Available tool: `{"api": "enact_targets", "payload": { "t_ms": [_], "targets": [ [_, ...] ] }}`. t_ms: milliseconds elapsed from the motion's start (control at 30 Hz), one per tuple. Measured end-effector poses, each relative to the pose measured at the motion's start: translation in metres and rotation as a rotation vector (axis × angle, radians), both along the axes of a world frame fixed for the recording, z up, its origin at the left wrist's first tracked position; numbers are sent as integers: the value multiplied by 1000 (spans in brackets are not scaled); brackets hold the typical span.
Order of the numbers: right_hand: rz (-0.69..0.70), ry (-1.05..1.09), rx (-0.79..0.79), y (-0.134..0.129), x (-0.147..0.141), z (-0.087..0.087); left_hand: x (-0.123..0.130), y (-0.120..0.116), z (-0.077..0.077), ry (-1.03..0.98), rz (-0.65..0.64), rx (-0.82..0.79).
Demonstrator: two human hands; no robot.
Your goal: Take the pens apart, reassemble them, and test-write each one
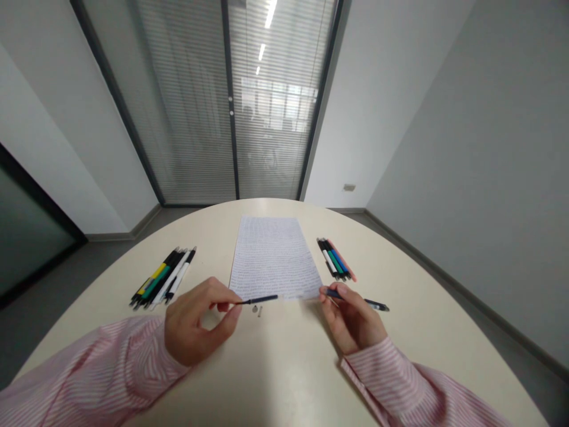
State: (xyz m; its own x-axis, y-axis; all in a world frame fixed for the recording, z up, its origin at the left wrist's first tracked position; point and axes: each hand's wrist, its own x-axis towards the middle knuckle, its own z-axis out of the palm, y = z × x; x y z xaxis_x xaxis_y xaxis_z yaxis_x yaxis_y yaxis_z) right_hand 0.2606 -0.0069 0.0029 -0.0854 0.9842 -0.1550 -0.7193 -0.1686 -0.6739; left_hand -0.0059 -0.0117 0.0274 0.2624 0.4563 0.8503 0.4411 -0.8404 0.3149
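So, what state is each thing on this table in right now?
Left hand: pinching a thin black pen part
Right hand: holding a dark pen
Small pen parts: loose on the table
Handwritten sheet: lying flat
Left pen group: side by side
Right pen group: side by side

Oval cream bench (102, 332), curved far rim. Handwritten sheet (273, 255) lying lengthwise at centre, lines densely filling page. Left of sheet, slanted bundle of pens (163, 276), side by side: yellow, green, black, white barrels. Right of sheet, smaller pen bundle (335, 258): white, black, green, blue, pink-red barrels. Beyond bench, glass door (275, 101) with dark frame, slatted blinds behind. Pale grey wall (444, 148) at right, small wall socket (349, 187) low down, grey skirting board (413, 279) along grey floor (111, 261). Dark-framed glass panel (31, 237) at far left.
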Motion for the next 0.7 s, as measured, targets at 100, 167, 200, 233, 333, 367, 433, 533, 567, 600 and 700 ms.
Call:
{"api": "enact_targets", "payload": {
  "t_ms": [100,167,200,233,333,367,433,533,567,600,700],
  "targets": [
    [-25,16,-57,4,4,-9,-1,3,-1,410,13,399],
    [-13,26,-72,4,3,-11,3,1,-4,564,53,547],
    [-6,28,-74,4,3,-11,6,-2,-6,592,67,553],
    [-1,29,-73,4,2,-11,9,-5,-8,607,71,534],
    [12,29,-78,3,-1,-8,17,-14,-14,644,57,453],
    [13,31,-84,3,-2,-7,19,-16,-15,653,49,435],
    [17,29,-95,3,-5,-4,21,-20,-16,663,21,415],
    [8,6,-91,3,-11,0,22,-22,-15,668,-30,408],
    [4,-5,-87,3,-12,1,22,-22,-15,673,-39,407],
    [-1,-17,-84,2,-13,1,23,-22,-14,680,-43,406],
    [16,-62,-66,2,-15,-1,23,-20,-13,700,-40,403]
  ]
}}
